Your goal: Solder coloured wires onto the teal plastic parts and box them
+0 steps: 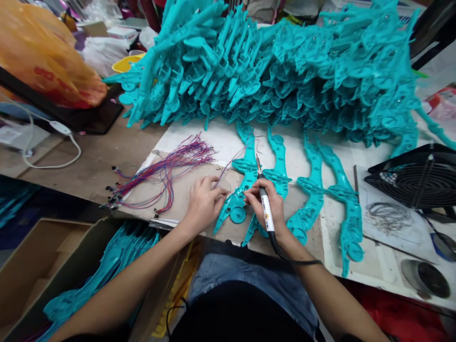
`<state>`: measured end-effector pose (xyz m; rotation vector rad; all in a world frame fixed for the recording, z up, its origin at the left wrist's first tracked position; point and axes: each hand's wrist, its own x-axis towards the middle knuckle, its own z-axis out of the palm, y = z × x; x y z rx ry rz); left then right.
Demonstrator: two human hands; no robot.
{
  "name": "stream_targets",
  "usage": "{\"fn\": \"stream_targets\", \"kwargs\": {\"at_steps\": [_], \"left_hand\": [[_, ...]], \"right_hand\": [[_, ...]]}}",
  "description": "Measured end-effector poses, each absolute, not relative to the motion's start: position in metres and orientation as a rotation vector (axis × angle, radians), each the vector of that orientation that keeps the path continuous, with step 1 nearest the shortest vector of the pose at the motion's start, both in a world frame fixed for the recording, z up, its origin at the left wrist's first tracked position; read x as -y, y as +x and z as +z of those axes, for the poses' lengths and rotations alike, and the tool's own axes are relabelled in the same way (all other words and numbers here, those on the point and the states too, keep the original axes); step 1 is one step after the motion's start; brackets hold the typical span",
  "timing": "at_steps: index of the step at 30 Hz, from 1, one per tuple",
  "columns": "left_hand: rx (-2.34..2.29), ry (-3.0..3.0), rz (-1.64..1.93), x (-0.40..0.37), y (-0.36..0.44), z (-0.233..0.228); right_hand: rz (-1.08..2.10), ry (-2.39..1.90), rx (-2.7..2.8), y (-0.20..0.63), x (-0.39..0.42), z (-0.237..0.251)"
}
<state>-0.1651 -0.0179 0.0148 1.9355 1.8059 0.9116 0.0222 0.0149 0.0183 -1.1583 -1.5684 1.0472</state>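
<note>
My right hand (269, 202) is closed around a white-and-black soldering iron (266, 209), its metal tip pointing up and away from me. The thumb and a finger of that hand are also pinched together over a teal plastic part (237, 199); what is between them is too small to make out. My left hand (204, 202) sits at the left edge of the same part, fingers closed on thin red and blue wires (228, 166) that run up across the part. Further teal parts (280, 156) lie in a row to the right.
A bundle of red and blue wires (156, 173) lies left of my hands. Behind stands a large heap of teal parts (270, 71). On the right are a black fan (420, 173), coiled solder wire (388, 216) and a round tin (423, 278). A cardboard box (39, 256) stands lower left.
</note>
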Motion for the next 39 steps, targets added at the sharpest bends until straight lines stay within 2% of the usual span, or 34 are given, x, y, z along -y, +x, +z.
{"fn": "stream_targets", "kwargs": {"at_steps": [6,13,18,23,39], "left_hand": [[-1.295,1.434,0.982,-0.003,-0.156,0.026],[-1.221,1.121,0.885,-0.022,-0.149,0.029],[-1.317,1.205,0.886,-0.034,-0.141,0.016],[-1.39,1.352,0.983,-0.044,-0.133,-0.002],[-1.414,1.456,0.933,-0.048,-0.132,-0.006]], "right_hand": [[1.072,-1.133,1.551,0.015,-0.02,0.016],[0.887,-1.197,1.628,0.028,-0.019,0.026],[0.55,-1.226,1.694,0.065,0.001,0.042],[0.468,-1.221,1.73,0.074,0.01,0.041],[0.53,-1.079,1.807,0.067,0.001,0.02]]}}
